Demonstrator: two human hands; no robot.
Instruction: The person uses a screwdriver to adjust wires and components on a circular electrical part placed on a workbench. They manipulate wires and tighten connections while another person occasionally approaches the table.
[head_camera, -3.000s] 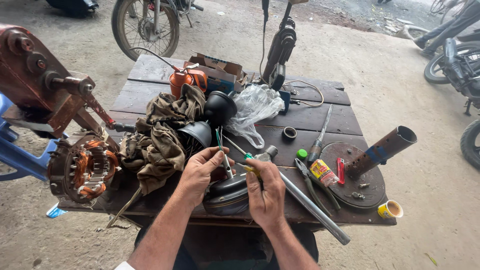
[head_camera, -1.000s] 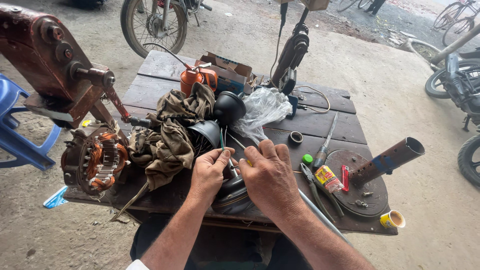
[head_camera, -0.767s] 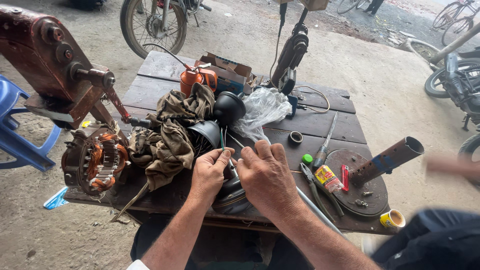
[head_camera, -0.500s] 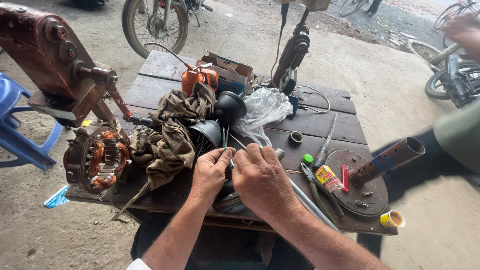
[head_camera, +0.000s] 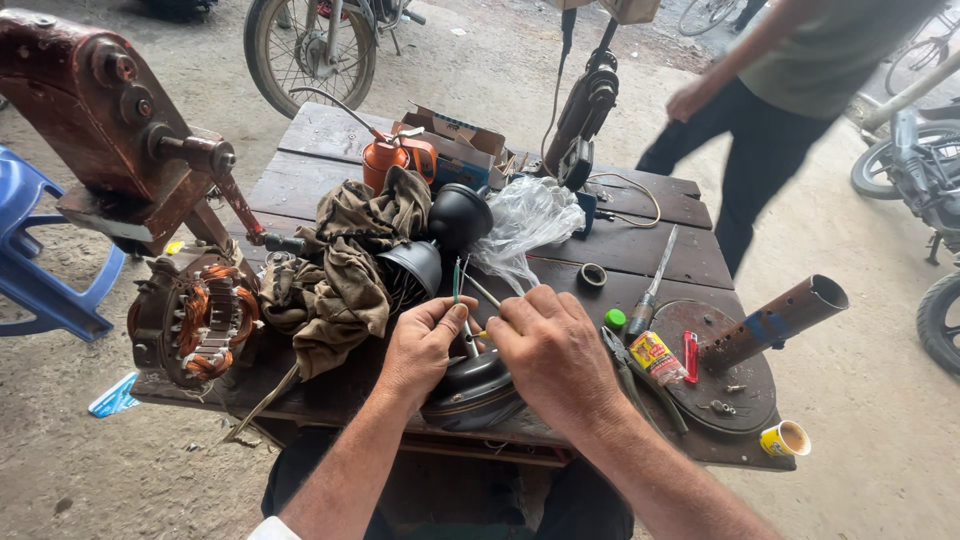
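Both my hands work close together over a dark round motor housing (head_camera: 478, 392) at the near edge of the wooden table (head_camera: 660, 250). My left hand (head_camera: 422, 345) pinches thin wires (head_camera: 458, 285) that stick up from the housing, one of them green. Touching it from the right, my right hand (head_camera: 555, 350) has its fingers curled around a thin tool (head_camera: 483, 333) with a bit of yellow showing; the hand hides most of it. A slim metal rod (head_camera: 482, 292) rises between the two hands.
Left of my hands lie a brown rag (head_camera: 335, 275), a copper-wound stator (head_camera: 195, 315) and a red winding machine (head_camera: 110, 130). To the right are a screwdriver (head_camera: 655, 280), pliers (head_camera: 625, 365), a round plate (head_camera: 725, 385) with a pipe (head_camera: 775, 320). A person (head_camera: 790, 90) stands at the back right.
A person has walked in from the right and now stands behind the table's far right corner. My hands stay on the housing; the right hand has closed in against the left.
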